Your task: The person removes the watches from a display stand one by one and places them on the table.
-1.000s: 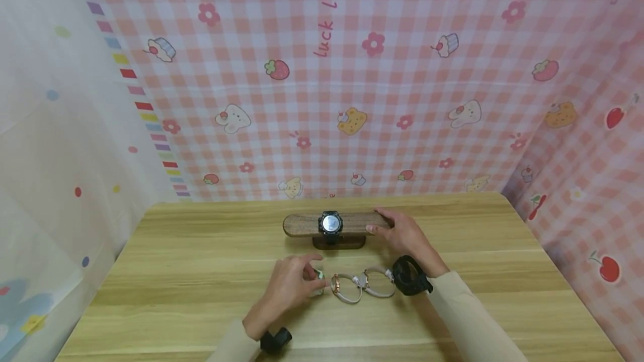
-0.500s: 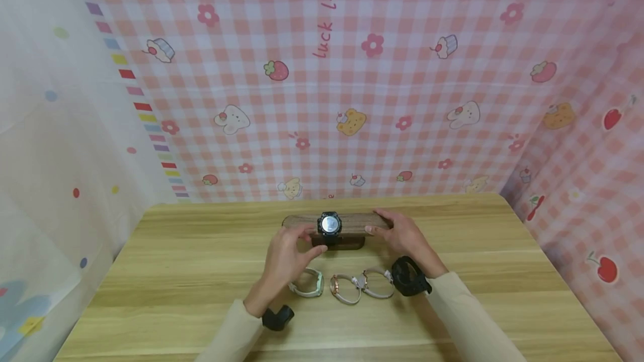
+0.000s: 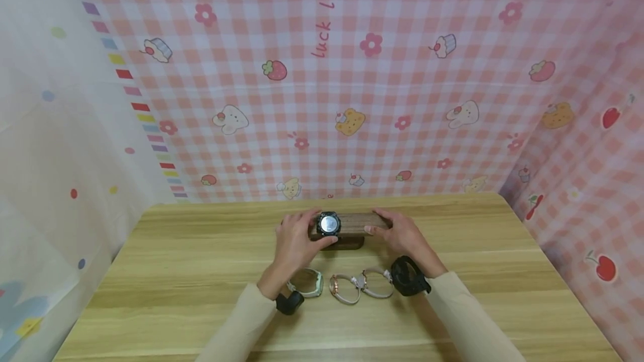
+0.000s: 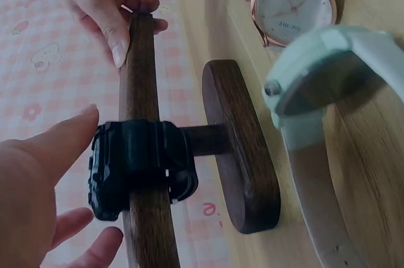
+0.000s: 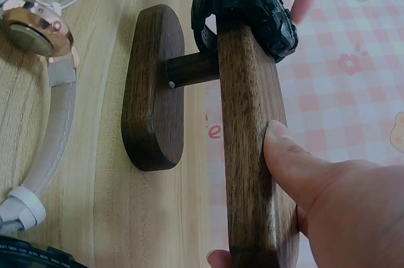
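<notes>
A dark wooden watch stand (image 3: 354,223) stands on the table, its horizontal bar on a short post and base (image 4: 243,148). Around the bar is strapped a chunky black digital watch (image 3: 329,224). My left hand (image 3: 294,242) reaches over the bar's left end and holds the watch, thumb in front and fingers at the far side. Contact of every finger is hidden. At the other end, my right hand (image 3: 402,233) grips the bar, thumb (image 5: 293,157) on its face. In front lie a mint-green watch (image 3: 313,282) and two pale-strapped watches (image 3: 347,289) with rose-gold cases.
Part of another dark watch (image 5: 38,254) shows at the right wrist view's lower left corner. Each wrist carries a black camera mount (image 3: 290,301). The wood-grain table (image 3: 176,272) ends at a pink checked curtain (image 3: 302,94).
My left hand has moved from the mint-green watch up to the stand and over to the black watch. My right hand stays on the bar's right end.
</notes>
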Available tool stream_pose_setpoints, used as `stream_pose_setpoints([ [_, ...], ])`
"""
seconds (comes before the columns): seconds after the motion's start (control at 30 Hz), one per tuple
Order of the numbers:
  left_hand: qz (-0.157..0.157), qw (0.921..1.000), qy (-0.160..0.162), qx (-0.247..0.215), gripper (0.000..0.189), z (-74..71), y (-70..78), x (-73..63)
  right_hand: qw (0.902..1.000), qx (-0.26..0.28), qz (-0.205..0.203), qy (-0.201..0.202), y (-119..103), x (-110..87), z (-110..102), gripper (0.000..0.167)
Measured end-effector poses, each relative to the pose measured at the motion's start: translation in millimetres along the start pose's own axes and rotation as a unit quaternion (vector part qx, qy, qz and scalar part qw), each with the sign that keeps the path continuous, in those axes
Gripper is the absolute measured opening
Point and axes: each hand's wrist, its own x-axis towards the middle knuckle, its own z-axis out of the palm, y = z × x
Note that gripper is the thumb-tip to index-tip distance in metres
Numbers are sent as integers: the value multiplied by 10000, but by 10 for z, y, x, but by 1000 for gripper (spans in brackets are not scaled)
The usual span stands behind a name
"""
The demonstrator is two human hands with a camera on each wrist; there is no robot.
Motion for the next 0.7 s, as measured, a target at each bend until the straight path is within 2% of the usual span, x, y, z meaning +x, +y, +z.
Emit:
stream_pose_setpoints([
  [0.27,86,9993,128,347,76,134,8,35,10000,-28,-70,29,15,11,15,62],
  [0.7,128,9984,413,362,73,202,19,38,9999,25,-111,92,27,14,22,61],
])
